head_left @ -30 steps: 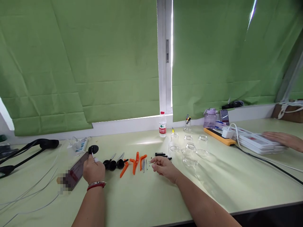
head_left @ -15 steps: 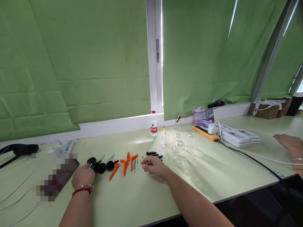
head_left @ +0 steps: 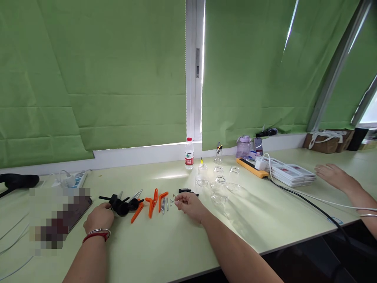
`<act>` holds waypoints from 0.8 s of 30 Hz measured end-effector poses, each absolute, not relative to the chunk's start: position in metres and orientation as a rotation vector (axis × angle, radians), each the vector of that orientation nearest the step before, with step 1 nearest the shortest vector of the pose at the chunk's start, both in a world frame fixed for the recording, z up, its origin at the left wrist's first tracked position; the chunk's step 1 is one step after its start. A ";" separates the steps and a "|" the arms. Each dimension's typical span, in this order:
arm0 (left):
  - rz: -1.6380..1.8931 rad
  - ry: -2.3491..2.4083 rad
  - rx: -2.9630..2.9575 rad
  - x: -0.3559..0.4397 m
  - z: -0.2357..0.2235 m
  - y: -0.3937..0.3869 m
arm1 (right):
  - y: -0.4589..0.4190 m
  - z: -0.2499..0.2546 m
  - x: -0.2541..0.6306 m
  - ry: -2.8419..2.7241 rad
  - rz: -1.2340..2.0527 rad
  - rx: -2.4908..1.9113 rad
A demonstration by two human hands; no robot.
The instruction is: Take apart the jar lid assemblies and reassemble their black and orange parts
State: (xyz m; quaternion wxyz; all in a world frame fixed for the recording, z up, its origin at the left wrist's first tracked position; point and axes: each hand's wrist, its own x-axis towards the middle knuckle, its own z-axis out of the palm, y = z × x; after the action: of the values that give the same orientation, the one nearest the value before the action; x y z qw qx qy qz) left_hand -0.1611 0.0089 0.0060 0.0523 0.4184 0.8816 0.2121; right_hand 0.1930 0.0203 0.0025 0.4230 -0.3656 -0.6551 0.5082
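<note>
My left hand (head_left: 100, 220) has its fingers closed at the near end of a black knob-like part (head_left: 114, 199), at the left of a cluster. Other black parts with metal rods (head_left: 133, 205) lie against it. Orange plastic pieces (head_left: 154, 198) and several metal screws (head_left: 164, 205) lie to their right. My right hand (head_left: 190, 206) hovers low with thumb and fingers curled together in a pinch. Whatever is between those fingertips is hidden. Tiny loose bits (head_left: 172, 202) lie just left of it, and black bristled pieces (head_left: 185, 190) lie partly hidden behind it.
Upturned clear glasses (head_left: 219, 190) and a water bottle (head_left: 189, 154) stand beyond my right hand. An orange power strip (head_left: 252, 168) and stacked white panels (head_left: 291, 173) lie rightward, near another person's hand (head_left: 337, 179). A phone (head_left: 79, 212) lies at left.
My left hand has lowered the black part from above the phone to the other black parts. My right hand keeps its pinch. The view has turned right; the other person's hand has left the panels.
</note>
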 end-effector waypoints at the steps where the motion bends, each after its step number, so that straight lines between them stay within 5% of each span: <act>1: 0.644 2.684 1.278 -0.161 0.006 0.009 | 0.022 0.003 0.194 -1.588 1.242 -0.916; 9: 0.674 2.725 1.297 -0.155 0.007 0.006 | 0.044 -0.001 0.214 -1.128 0.987 -1.023; 16: 1.009 2.760 1.677 -0.104 0.036 -0.010 | 0.022 0.012 0.216 -1.378 0.585 -1.248; 24: 0.229 2.338 2.178 -0.065 0.012 -0.088 | -0.054 -0.003 0.256 -2.348 0.406 -1.601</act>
State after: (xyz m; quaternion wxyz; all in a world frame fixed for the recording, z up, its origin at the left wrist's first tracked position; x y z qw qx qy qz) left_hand -0.0650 -0.0876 0.0118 -0.0309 0.6794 0.7296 0.0715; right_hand 0.2565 -0.0539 -0.0027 0.1350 -0.5527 -0.8104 0.1400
